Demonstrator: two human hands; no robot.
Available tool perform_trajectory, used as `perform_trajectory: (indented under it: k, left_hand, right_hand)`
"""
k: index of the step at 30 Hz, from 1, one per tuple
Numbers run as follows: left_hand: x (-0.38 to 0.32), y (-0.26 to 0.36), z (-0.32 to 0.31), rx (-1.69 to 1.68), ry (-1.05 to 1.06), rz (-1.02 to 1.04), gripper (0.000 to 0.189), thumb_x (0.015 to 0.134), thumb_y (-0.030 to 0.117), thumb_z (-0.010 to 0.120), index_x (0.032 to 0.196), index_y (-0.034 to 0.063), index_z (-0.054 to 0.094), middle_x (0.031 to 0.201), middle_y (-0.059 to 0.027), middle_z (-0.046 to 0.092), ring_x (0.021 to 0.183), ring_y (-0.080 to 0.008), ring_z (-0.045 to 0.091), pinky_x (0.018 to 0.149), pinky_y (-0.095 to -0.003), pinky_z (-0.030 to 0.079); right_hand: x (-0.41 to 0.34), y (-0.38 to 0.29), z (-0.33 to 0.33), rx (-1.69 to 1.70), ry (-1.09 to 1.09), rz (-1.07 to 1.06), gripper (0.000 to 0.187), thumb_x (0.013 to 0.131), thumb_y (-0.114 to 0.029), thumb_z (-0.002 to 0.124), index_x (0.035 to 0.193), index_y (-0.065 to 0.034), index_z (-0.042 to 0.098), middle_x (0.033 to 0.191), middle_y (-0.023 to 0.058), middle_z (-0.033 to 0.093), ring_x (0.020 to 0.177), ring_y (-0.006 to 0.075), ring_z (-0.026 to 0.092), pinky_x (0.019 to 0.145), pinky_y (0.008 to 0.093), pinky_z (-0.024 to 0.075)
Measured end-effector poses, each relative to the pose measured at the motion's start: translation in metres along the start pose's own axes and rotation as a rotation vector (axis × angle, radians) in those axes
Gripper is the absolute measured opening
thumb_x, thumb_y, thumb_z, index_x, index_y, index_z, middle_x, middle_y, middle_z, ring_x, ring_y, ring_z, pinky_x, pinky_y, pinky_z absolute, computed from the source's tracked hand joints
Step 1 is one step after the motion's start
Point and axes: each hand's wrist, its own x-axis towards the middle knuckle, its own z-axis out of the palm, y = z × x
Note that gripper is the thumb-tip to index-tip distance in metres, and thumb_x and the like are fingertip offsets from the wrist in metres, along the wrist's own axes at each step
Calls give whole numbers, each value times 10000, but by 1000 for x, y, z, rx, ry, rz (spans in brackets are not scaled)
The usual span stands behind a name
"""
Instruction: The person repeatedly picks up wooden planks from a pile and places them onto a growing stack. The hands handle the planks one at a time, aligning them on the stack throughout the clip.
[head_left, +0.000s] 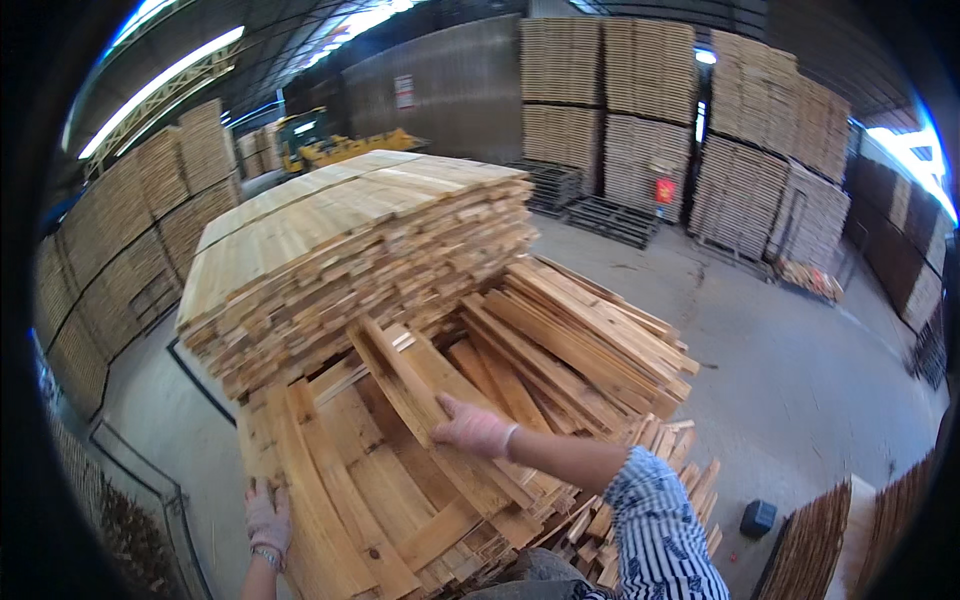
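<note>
My right hand, in a pale work glove, grips a long wooden board near its middle. The board is raised on edge at a slant over the other planks. On the left side, my gloved left hand lies with fingers apart against the outer edge of a light plank. Between the hands, several loose planks lie side by side on the pile. Farther right, a heap of boards slants across the same pile. The undersides of both hands are hidden.
Behind the loose planks rises a tall, neat lumber stack. Short offcuts lie at the near right, and a dark box stands on the concrete floor. Metal racks, a yellow machine and high timber stacks stand beyond.
</note>
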Motion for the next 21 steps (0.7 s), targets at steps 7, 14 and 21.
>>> perform_trajectory:
  k: [7, 14, 21]
  left_hand:
    - [-13, -16, -2, -456, 1, -103, 679, 930, 299, 631, 1478, 27, 337, 1378, -254, 514, 1273, -386, 497, 1055, -449, 419]
    - [-54, 0, -22, -1145, -294, -460, 693, 892, 145, 707, 1456, 19, 326, 1296, -184, 591, 1114, -266, 617, 939, -395, 524]
    - [-55, 4, -23, -1053, -269, -487, 553, 901, 91, 667, 1389, 6, 420, 1216, -174, 636, 1057, -252, 641, 900, -398, 542]
  right_hand:
    - [45, 24, 12, -330, 29, -149, 796, 876, -399, 582, 1530, -56, 282, 1364, 300, 541, 1279, 399, 531, 1071, 420, 420]
    - [5, -34, 45, -36, -35, -323, 799, 918, -422, 588, 1539, -38, 264, 1473, 251, 461, 1357, 374, 463, 1129, 395, 362]
    - [-5, -96, 168, -494, -221, -131, 633, 979, -406, 474, 1514, -108, 315, 1440, 431, 297, 1292, 539, 434, 1082, 487, 410]
